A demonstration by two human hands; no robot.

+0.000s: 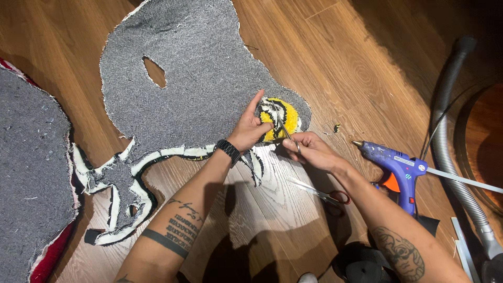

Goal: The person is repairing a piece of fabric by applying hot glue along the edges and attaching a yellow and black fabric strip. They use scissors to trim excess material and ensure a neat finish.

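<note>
A tufted rug (194, 68) lies face down on the wooden floor, its grey woven backing up. One corner is folded over and shows yellow, black and white pile (285, 115). My left hand (249, 131) pinches that folded corner; a black watch sits on its wrist. My right hand (312, 149) grips small scissors (280, 123) whose blades rest on the yellow pile.
A second pair of scissors with red handles (327, 195) lies on the floor below my right hand. A blue glue gun (395, 167) stands at the right. A grey vacuum hose (450, 126) runs along the right edge. Another grey-backed rug with red edge (31, 173) lies at the left.
</note>
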